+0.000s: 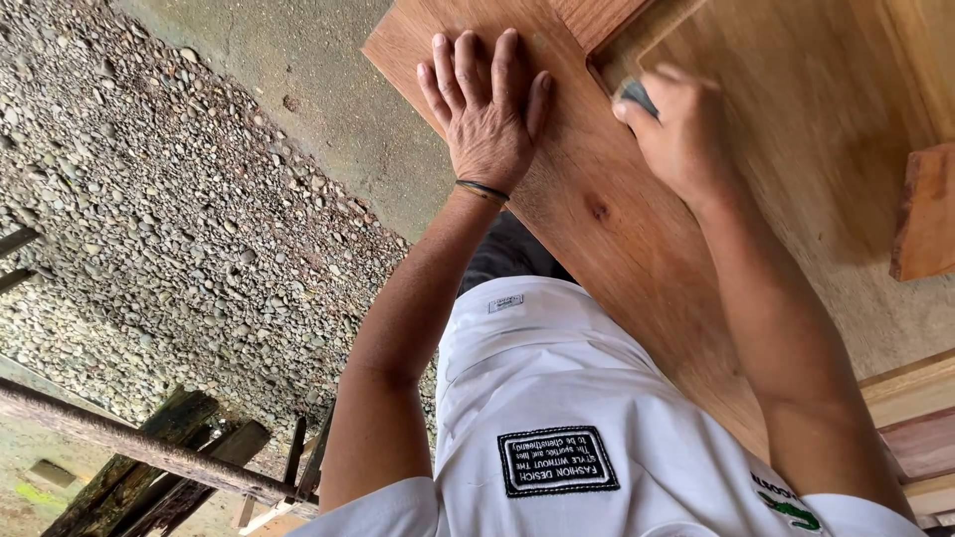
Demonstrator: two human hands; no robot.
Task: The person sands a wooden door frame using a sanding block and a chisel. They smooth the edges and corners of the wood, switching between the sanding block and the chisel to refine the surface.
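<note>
A large brown wooden panel (617, 229) with a raised frame and a recessed field lies in front of me. My left hand (485, 109) rests flat on its frame, fingers together, a dark band on the wrist. My right hand (678, 129) is closed around a small grey piece (635, 95), likely sandpaper, pressed against the inner edge of the recess. Most of the grey piece is hidden by my fingers.
A reddish wood block (925, 214) lies on the panel at the right edge. Stacked boards (915, 418) sit at the lower right. A pebbled ground (169, 219) and a concrete strip (328, 99) lie to the left, with old dark timbers (149, 457) at the lower left.
</note>
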